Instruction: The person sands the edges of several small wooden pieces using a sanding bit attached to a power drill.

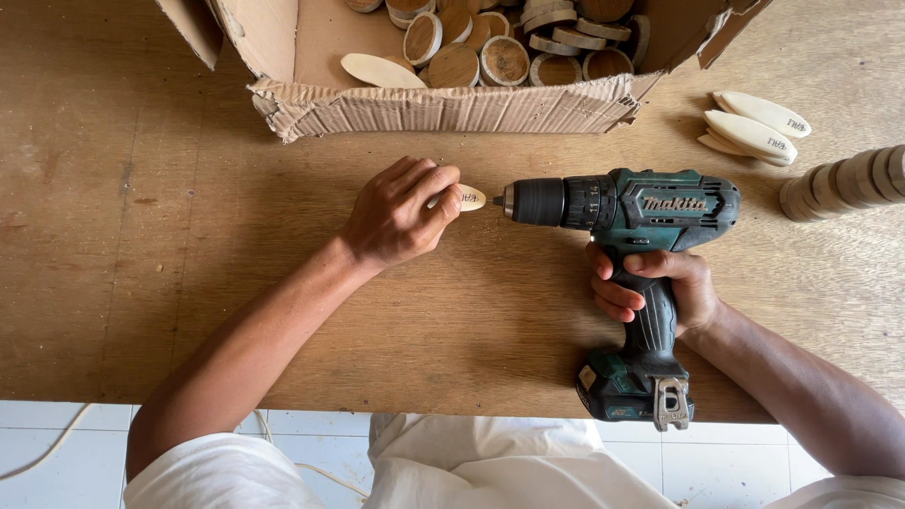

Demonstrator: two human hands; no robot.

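We see a wooden table point(189, 283) filling most of the view, with an open cardboard box point(443, 108) at its far edge holding round wood slices point(504, 58) and a pale oval piece. To the right lie a small stack of oval wooden tags point(754, 127) and a row of wood discs point(844, 184) set on edge.

The teal cordless drill point(627, 212) lies with its long axis across the table, left to right, its chuck and bit pointing left toward the left hand; its grip and battery run down toward the table's near edge. Our right hand point(655, 287) comes in from the lower right, fingers wrapped tight around the drill's grip.

Our left hand point(396, 217) reaches in from the lower left, forearm slanting up, knuckles upward. Its fingers pinch a small oval wooden tag point(471, 198) against the table, the tag's free end pointing right, just at the drill bit's tip.
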